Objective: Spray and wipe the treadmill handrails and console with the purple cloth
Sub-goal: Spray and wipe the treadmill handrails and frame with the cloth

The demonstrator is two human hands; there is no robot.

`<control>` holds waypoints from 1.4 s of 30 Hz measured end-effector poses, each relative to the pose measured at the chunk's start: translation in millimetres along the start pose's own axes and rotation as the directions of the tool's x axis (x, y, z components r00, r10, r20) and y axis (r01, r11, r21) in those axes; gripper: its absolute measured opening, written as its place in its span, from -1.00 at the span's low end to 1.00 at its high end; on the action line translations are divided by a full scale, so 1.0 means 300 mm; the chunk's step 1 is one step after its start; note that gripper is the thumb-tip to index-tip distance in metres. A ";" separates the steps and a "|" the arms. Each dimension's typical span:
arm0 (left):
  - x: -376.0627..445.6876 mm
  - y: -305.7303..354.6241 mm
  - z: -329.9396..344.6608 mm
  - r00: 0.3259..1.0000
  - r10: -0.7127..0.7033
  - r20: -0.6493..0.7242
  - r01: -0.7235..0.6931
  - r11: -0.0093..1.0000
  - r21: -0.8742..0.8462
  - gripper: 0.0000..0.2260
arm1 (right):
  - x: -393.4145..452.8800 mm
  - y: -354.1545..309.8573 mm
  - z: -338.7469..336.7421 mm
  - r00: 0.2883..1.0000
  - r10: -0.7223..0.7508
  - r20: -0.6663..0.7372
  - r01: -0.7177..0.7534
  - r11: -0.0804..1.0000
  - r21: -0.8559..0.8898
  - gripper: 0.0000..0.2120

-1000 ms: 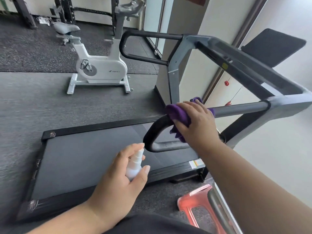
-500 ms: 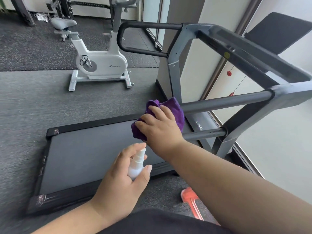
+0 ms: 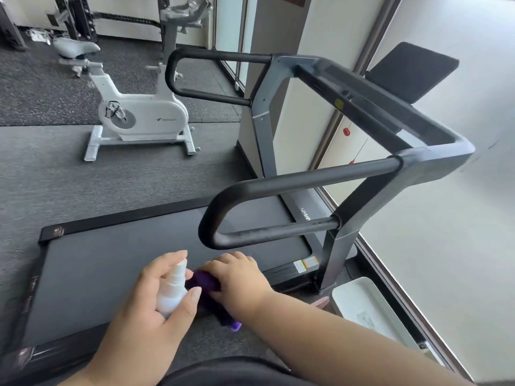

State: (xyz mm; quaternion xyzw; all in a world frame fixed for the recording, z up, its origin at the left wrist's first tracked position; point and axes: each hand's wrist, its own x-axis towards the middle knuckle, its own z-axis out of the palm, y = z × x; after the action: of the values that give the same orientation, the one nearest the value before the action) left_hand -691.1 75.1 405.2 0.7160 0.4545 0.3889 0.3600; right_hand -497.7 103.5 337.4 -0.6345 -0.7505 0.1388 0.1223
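The treadmill has a looped black near handrail (image 3: 278, 188), a far handrail (image 3: 195, 55) and a dark console bar (image 3: 370, 107) joining them at the right. My left hand (image 3: 156, 307) grips a small white spray bottle (image 3: 172, 288), its nozzle pointing up. Just to its right, my right hand (image 3: 239, 282) holds the bunched purple cloth (image 3: 206, 291), low down over the front edge of the belt deck (image 3: 111, 268) and below the near handrail. Neither hand touches a rail.
A white exercise bike (image 3: 139, 115) stands on the grey floor beyond the treadmill. A white tray-like object (image 3: 367, 305) lies on the floor at the right by the treadmill's upright. A pale wall runs along the right side.
My right hand has come off the near handrail with the cloth and dropped down beside the spray bottle. My left hand has kept its hold on the bottle.
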 end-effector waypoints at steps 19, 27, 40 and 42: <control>0.163 0.298 0.490 0.990 0.053 0.127 -0.063 0.995 0.073 -0.38 | -0.287 0.525 -0.383 0.659 0.698 -0.281 -0.060 0.421 0.905 -0.84; 0.246 0.429 0.732 0.997 0.023 0.067 -0.030 0.993 0.112 -0.39 | -0.294 0.777 -0.666 0.555 0.663 -0.501 0.119 0.533 0.838 -0.78; 0.231 0.455 0.815 0.995 -0.096 0.000 0.095 0.988 0.122 -0.49 | -0.127 0.925 -0.681 0.503 0.508 -0.699 -0.090 0.836 0.542 -0.55; 0.224 0.447 0.797 0.994 -0.111 -0.025 0.113 0.985 0.128 -0.49 | -0.111 0.877 -0.654 0.563 0.478 -0.674 -0.131 0.857 0.499 -0.53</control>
State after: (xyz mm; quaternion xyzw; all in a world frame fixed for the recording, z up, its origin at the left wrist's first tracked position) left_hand -410.8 54.8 432.2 0.7076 0.5216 0.3441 0.3299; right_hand -179.9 122.2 424.3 -0.7147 -0.4532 0.0174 0.5325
